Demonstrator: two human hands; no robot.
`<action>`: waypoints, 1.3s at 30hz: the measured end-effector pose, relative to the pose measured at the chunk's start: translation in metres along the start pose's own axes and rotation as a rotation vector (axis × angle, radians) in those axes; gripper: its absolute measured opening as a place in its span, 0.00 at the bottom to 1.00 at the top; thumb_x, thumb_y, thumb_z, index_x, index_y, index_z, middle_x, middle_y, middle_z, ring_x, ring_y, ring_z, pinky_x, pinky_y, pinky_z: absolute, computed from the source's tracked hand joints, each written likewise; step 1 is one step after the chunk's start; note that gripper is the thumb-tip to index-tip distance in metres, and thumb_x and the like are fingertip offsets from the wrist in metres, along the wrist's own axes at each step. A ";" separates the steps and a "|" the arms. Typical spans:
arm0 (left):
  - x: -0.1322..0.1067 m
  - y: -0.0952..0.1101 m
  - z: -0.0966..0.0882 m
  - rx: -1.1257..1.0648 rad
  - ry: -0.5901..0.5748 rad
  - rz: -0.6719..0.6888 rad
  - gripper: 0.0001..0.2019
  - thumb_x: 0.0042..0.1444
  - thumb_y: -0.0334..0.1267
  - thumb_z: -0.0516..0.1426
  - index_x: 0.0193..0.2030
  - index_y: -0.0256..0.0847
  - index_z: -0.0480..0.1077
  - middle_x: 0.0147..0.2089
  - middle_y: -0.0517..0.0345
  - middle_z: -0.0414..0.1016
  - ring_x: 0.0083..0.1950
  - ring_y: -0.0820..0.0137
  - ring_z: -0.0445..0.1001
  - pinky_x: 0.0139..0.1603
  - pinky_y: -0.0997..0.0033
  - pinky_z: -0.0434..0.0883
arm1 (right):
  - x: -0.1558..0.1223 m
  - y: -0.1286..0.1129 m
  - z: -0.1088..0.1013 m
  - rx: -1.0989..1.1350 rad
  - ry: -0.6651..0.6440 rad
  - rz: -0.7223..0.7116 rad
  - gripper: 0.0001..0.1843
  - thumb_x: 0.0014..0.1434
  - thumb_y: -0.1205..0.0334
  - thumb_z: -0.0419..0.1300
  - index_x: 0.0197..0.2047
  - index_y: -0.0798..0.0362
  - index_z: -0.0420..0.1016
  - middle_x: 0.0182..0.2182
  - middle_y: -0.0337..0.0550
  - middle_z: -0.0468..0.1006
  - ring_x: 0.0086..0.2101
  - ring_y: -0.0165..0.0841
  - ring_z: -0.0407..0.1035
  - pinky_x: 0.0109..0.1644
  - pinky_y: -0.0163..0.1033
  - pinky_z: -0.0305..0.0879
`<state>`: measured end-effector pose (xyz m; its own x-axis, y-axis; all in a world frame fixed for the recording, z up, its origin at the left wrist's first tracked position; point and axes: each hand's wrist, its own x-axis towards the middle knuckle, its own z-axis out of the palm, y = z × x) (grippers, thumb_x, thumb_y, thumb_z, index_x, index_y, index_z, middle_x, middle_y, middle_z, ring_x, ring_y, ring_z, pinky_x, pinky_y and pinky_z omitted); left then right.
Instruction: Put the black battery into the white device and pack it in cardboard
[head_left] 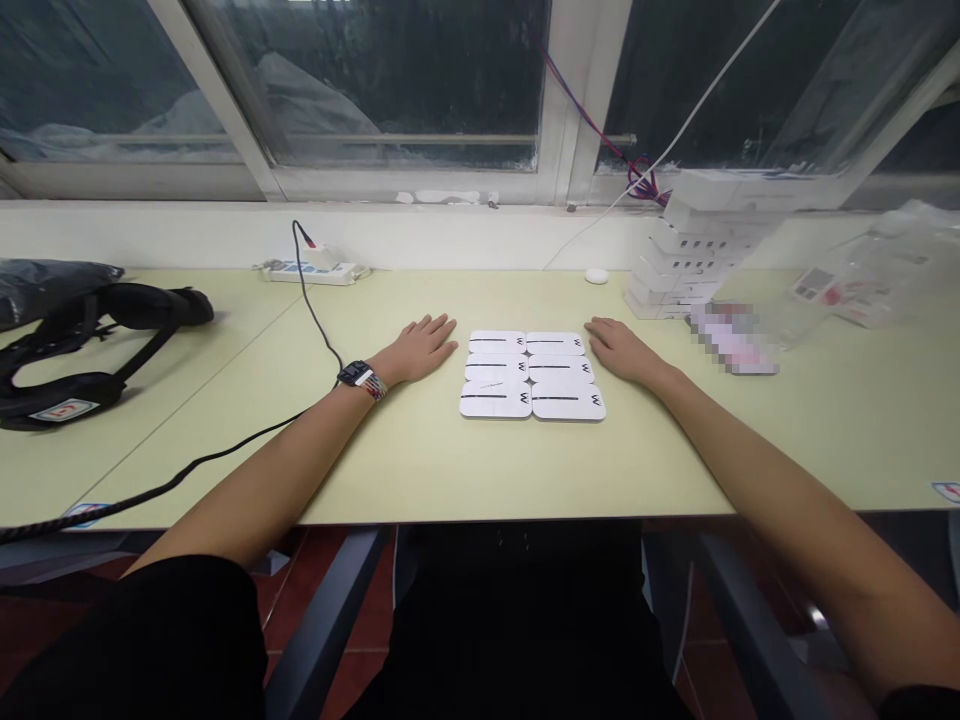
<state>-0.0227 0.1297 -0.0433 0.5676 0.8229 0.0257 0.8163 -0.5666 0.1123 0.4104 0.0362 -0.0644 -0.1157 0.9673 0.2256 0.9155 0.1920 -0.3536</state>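
While both hands lie palm down on the surface (420, 465), the work appears to be at a ready position, with no handling of the cards under way. Six white cards (551, 370) lie flat between the hands, arranged in two columns of three, their edges touching or nearly so. Each bears a black stripe and a dark letter-like mark.

Left hand (421, 349): fingers extended and slightly apart, nothing gripped; positioned just beside the left column without contact. Right hand (619, 348): flattened, thumb apart from the fingers, nothing gripped; its fingertips are just beside the far card of the right column, and whether they touch it cannot be told. Any move on the cards would call for raising a hand, reaching inward and catching a card by its outer edge, taking care not to shift its neighbours.
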 end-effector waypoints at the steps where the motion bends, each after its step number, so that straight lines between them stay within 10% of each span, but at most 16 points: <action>1: 0.000 0.000 0.000 -0.001 0.000 -0.001 0.39 0.75 0.62 0.35 0.85 0.46 0.48 0.87 0.51 0.46 0.86 0.44 0.45 0.84 0.38 0.47 | 0.000 0.001 0.000 0.001 0.001 -0.002 0.30 0.76 0.50 0.47 0.74 0.52 0.70 0.75 0.54 0.68 0.75 0.54 0.58 0.79 0.66 0.55; 39: -0.003 0.005 -0.004 0.013 -0.030 -0.011 0.41 0.75 0.62 0.34 0.85 0.41 0.47 0.87 0.49 0.44 0.87 0.45 0.43 0.85 0.42 0.46 | -0.002 -0.003 -0.003 -0.005 -0.031 0.028 0.31 0.77 0.52 0.46 0.75 0.56 0.69 0.77 0.57 0.65 0.77 0.53 0.55 0.81 0.62 0.52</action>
<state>-0.0209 0.1249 -0.0389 0.5611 0.8277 -0.0056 0.8239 -0.5578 0.0996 0.4092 0.0333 -0.0613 -0.1016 0.9771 0.1869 0.9205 0.1636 -0.3549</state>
